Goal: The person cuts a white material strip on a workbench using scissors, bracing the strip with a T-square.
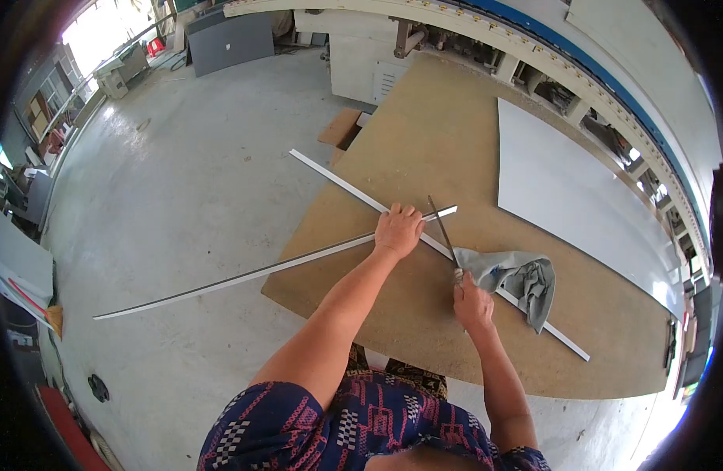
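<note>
My left hand [399, 230] is closed over a long white strip with a dark edge [314, 257], close to its right end. This strip crosses a second white strip [342, 182] that lies diagonally on the brown board [448, 149]. My right hand [473, 304] grips the handle of a long thin file [442, 228], whose blade points up and away beside the strip's end. Just right of that hand, a crumpled grey cloth [534, 276] lies over part of the second strip. My left fingers partly hide the crossing.
A large white panel [573, 180] lies on the board's right side, beside a long machine [565, 55]. An open cardboard box [342, 128] stands beyond the board's left edge. The held strip's far end reaches out over the grey floor [181, 196].
</note>
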